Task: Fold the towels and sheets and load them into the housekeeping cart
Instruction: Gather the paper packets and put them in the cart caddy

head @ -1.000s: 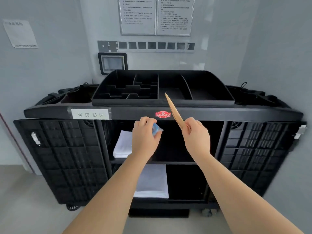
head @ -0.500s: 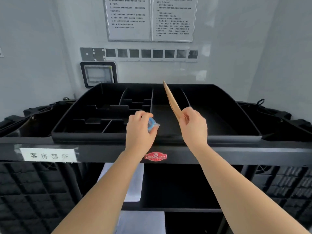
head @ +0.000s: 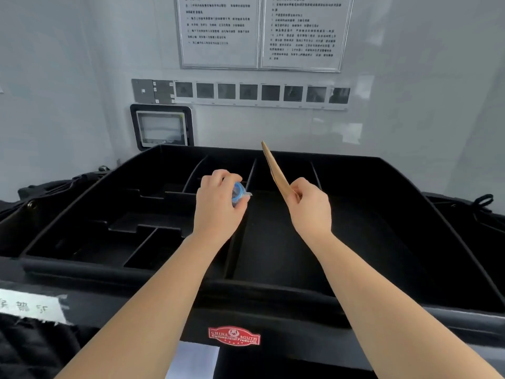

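From the head view, your left hand [head: 218, 206] curls around a small blue-capped packet [head: 239, 191]; your right hand [head: 310, 207] pinches a thin tan sleeve [head: 276, 169] by its lower end, over the cart's tray [head: 410, 228]. Both look light; the sleeve seems bendable, so hold low. A folded white towel [head: 194, 359] shows on a shelf below

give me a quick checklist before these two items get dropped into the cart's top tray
1. Left hand has a firm hold on the small blue wrapped item: ok, fingers curl round it.
2. Right hand holds the flat tan packet: ok, pinched at its lower end, tilted upward.
3. Both hands are over the black top tray: ok.
4. Compartment under the hands is free: ok, the wide middle section shows bare black floor.
5. Which compartment each item belongs in: cannot tell.
6. Folded white linen on the shelf below stays undisturbed: ok, hands are apart from it.
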Demonstrator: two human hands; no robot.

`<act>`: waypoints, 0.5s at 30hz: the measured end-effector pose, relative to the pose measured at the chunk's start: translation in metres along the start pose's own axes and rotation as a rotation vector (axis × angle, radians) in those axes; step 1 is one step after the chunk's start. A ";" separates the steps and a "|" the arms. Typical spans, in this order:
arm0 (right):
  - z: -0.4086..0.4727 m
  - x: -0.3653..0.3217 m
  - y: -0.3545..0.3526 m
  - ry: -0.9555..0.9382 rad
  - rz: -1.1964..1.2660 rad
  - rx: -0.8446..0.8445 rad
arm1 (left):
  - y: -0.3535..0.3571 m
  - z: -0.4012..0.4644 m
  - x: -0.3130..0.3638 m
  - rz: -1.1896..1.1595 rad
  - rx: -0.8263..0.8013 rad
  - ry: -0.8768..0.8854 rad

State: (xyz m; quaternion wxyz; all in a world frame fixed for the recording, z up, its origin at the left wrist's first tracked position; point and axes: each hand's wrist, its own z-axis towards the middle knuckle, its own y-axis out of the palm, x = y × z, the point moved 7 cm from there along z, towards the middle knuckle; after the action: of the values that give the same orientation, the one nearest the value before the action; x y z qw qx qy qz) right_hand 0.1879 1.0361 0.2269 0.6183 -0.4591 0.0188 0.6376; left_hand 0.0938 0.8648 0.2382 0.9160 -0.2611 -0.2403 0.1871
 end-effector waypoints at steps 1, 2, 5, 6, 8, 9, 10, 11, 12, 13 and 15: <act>0.006 0.003 0.005 0.016 -0.016 -0.017 | 0.003 0.005 -0.002 0.004 -0.001 0.011; 0.012 0.006 0.010 0.037 -0.027 -0.030 | 0.007 0.011 -0.004 0.007 -0.002 0.022; 0.029 0.017 0.022 0.140 0.002 -0.057 | 0.014 0.029 -0.009 0.007 0.001 0.056; 0.034 0.021 0.026 0.182 0.020 -0.071 | 0.016 0.035 -0.011 0.006 0.000 0.068; 0.042 0.028 0.036 0.248 0.050 -0.110 | 0.022 0.044 -0.015 0.012 -0.016 0.094; 0.044 0.031 0.042 0.277 0.073 -0.131 | 0.026 0.048 -0.017 0.021 -0.034 0.111; 0.045 0.034 0.047 0.309 0.104 -0.147 | 0.030 0.051 -0.019 0.035 -0.059 0.132; 0.044 0.039 0.052 0.348 0.142 -0.159 | 0.035 0.053 -0.020 0.053 -0.087 0.156; 0.042 0.044 0.058 0.393 0.189 -0.171 | 0.039 0.053 -0.022 0.066 -0.110 0.177; 0.038 0.049 0.064 0.444 0.244 -0.184 | 0.043 0.054 -0.025 0.068 -0.123 0.190; 0.030 0.059 0.078 0.563 0.369 -0.215 | 0.047 0.052 -0.030 0.032 -0.127 0.182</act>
State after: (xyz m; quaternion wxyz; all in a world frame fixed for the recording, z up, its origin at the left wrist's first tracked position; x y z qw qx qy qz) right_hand 0.1196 1.0808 0.1657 0.4114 -0.6684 0.2040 0.5852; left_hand 0.0313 0.9084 0.2401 0.9126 -0.3383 -0.1630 0.1617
